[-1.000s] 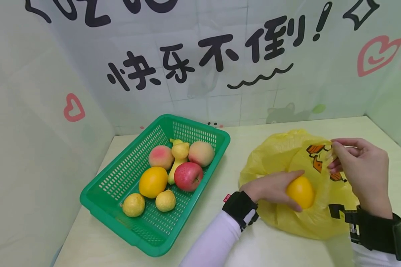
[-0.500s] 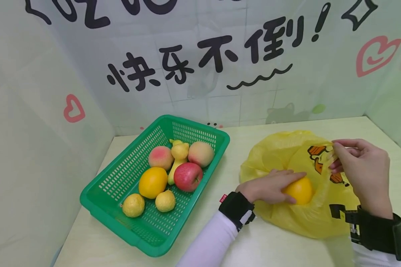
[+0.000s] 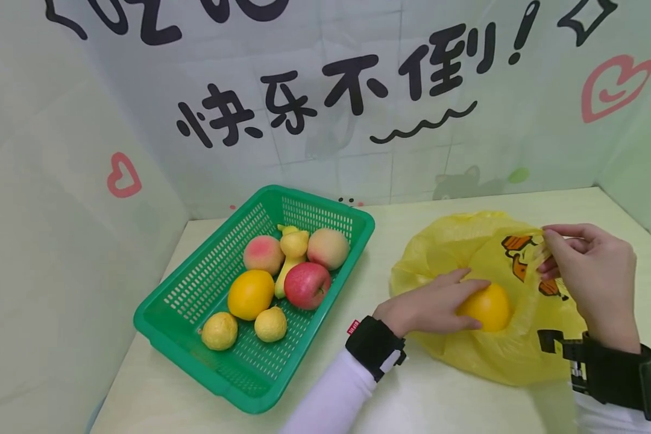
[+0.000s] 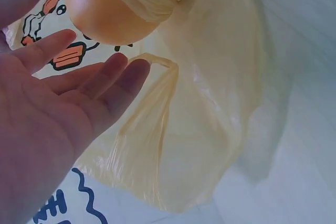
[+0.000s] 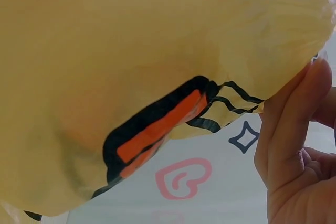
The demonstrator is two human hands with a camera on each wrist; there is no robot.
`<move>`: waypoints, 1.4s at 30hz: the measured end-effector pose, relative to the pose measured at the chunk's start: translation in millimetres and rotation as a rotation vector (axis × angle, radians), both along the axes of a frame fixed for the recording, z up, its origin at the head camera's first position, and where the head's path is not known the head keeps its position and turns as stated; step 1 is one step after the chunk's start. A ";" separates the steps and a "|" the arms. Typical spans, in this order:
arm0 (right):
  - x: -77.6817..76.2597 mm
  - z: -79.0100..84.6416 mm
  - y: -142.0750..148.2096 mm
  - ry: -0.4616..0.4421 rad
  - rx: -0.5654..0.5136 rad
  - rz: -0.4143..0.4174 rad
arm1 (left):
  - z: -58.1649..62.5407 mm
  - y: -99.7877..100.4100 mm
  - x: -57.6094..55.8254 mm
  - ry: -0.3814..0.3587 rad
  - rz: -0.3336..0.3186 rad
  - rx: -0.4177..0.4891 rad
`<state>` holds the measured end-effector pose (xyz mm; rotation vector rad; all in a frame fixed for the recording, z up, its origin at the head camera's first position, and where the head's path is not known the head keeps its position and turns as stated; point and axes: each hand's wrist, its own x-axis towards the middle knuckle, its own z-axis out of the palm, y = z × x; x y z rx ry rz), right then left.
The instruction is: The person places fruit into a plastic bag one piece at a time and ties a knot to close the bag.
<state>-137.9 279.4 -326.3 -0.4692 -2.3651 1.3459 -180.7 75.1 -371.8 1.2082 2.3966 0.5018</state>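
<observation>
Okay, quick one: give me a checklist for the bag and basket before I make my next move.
1. Bag edge held: ok, the right hand pinches it.
2. Left hand grip released: ok, the fingers are spread, not curled round the yellow fruit.
3. Left fingertips clear of that fruit: cannot tell; they are very close.
4. That fruit fully covered by the bag: not ok, part of it shows at the opening.
5. Basket steady: ok, it sits upright on the table.
6. Apple inside the basket: ok.
</observation>
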 end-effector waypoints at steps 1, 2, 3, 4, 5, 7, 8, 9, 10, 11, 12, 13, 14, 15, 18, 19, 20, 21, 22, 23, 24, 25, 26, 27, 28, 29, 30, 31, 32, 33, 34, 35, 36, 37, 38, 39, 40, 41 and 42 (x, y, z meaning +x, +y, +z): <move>-0.1 0.2 0.2 0.001 0.001 -0.001 | 0.8 -2.3 0.8 0.006 -0.001 0.011; -0.2 0.4 0.4 0.002 0.001 -0.002 | 1.5 -4.5 1.5 0.013 0.001 0.021; -0.2 0.6 0.5 0.002 0.000 -0.003 | 2.4 -6.8 2.4 0.018 0.004 0.028; -0.1 0.7 0.5 0.000 0.000 -0.004 | 3.6 -8.9 3.1 0.026 0.005 0.035; 0.1 0.6 0.5 -0.001 -0.002 -0.003 | 4.9 -10.7 4.0 0.028 0.009 0.039; 0.3 0.3 0.3 -0.005 -0.003 -0.004 | 8.3 -13.8 5.7 0.035 0.016 0.042; 0.3 0.0 0.3 -0.007 -0.004 -0.004 | 10.6 -15.0 6.5 0.040 0.018 0.042; 0.3 -0.2 0.2 -0.008 -0.004 -0.004 | 13.0 -16.2 7.2 0.040 0.020 0.041; 0.2 -0.4 0.2 -0.010 -0.002 -0.005 | 15.7 -17.0 7.8 0.044 0.020 0.042; 0.1 -0.6 0.2 -0.010 -0.001 -0.005 | 18.6 -17.7 8.4 0.050 0.019 0.040; 0.0 -0.8 0.2 -0.010 0.001 -0.007 | 21.6 -18.6 8.9 0.055 0.021 0.039; -0.2 -1.0 0.1 -0.011 0.004 -0.007 | 24.7 -19.5 9.4 0.061 0.023 0.039; -0.4 -1.1 0.0 -0.011 0.008 -0.007 | 27.8 -20.7 9.8 0.068 0.026 0.040; -0.5 -1.3 -0.1 -0.013 0.011 -0.007 | 30.8 -22.0 10.2 0.073 0.031 0.041; -0.7 -1.5 -0.5 -0.018 0.018 -0.005 | 39.5 -26.5 12.5 0.083 0.049 0.053; -0.6 -1.6 -0.6 -0.018 0.021 -0.003 | 42.0 -28.0 13.6 0.089 0.056 0.054; -0.4 -1.6 -0.4 -0.018 0.022 -0.004 | 44.5 -29.4 14.8 0.096 0.061 0.056; -0.1 -1.5 -0.3 -0.016 0.023 -0.001 | 47.1 -30.5 16.0 0.102 0.066 0.055; 0.0 -1.6 -0.1 -0.014 0.023 -0.001 | 49.3 -31.7 17.4 0.109 0.071 0.055; 0.1 -1.6 0.1 -0.012 0.026 -0.002 | 51.8 -32.9 18.5 0.118 0.076 0.052; 0.2 -1.6 0.3 -0.008 0.028 0.001 | 54.2 -34.1 19.5 0.129 0.082 0.047; 0.1 -1.7 0.4 -0.005 0.031 0.000 | 57.1 -35.6 20.2 0.144 0.085 0.042; -0.1 -1.5 0.4 -0.004 0.031 -0.002 | 59.8 -37.3 20.8 0.160 0.089 0.037; -0.3 -1.3 0.1 -0.002 0.032 -0.003 | 62.5 -39.0 21.1 0.176 0.098 0.030; -0.4 -1.6 0.1 0.000 0.031 -0.003 | 65.2 -41.0 21.4 0.189 0.107 0.023; -0.3 -1.6 -0.1 -0.001 0.033 -0.003 | 67.6 -43.1 21.4 0.200 0.120 0.016; -0.1 -1.6 -0.3 -0.001 0.033 0.000 | 69.7 -45.3 21.5 0.213 0.132 0.011; 0.0 -1.6 -0.6 -0.004 0.032 -0.005 | 71.7 -47.6 21.6 0.222 0.146 0.006; 0.0 -1.6 -0.7 -0.006 0.032 -0.005 | 73.6 -49.9 21.8 0.228 0.162 0.002; 0.3 -1.6 -0.9 -0.006 0.033 -0.001 | 75.4 -52.1 21.9 0.232 0.178 0.001; 0.2 -1.8 -0.8 -0.007 0.032 -0.002 | 77.0 -54.5 22.2 0.238 0.190 -0.001; 0.3 -1.7 -1.1 -0.011 0.034 -0.006 | 78.4 -56.9 22.4 0.243 0.205 -0.003; 0.4 -1.8 -0.9 -0.010 0.037 -0.001 | 80.0 -59.1 22.8 0.253 0.217 -0.006; 0.3 -1.8 -1.2 -0.012 0.039 -0.005 | 81.5 -61.2 23.2 0.262 0.229 -0.011; 0.3 -1.8 -1.1 -0.011 0.042 0.000 | 83.0 -63.3 23.6 0.271 0.240 -0.017; 0.5 -1.8 -1.2 -0.012 0.048 0.001 | 84.6 -65.3 24.1 0.277 0.250 -0.022; 0.6 -1.8 -0.8 -0.016 0.058 0.001 | 86.0 -67.3 24.6 0.278 0.258 -0.023; 0.6 -1.4 -1.3 -0.018 0.069 0.006 | 88.4 -70.0 25.1 0.278 0.266 -0.021; 0.4 -0.9 -1.5 -0.020 0.078 0.005 | 90.7 -72.6 25.5 0.279 0.271 -0.018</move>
